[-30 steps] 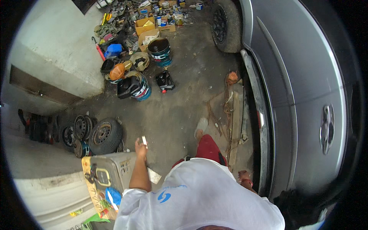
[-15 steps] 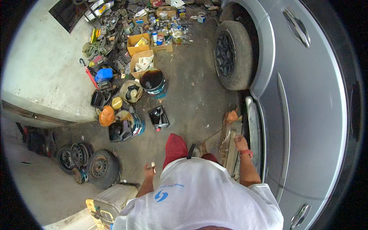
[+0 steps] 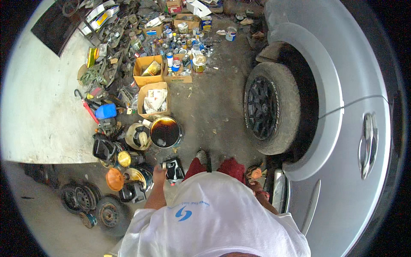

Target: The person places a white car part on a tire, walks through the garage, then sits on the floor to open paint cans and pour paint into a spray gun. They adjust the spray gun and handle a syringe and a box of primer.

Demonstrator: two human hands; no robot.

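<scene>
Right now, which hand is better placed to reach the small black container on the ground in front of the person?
Probably the left. The left hand hangs right beside the black container, while the right hand is on the other side of the red-trousered legs, near the silver car.

The concrete floor (image 3: pixel 214 107) is crowded: cardboard boxes (image 3: pixel 147 70) and cans are spread at the top, a dark bucket (image 3: pixel 165 132) is set mid-floor, wheel rims (image 3: pixel 109 214) are laid lower left, and a car tyre (image 3: pixel 267 107) is planted right.
</scene>
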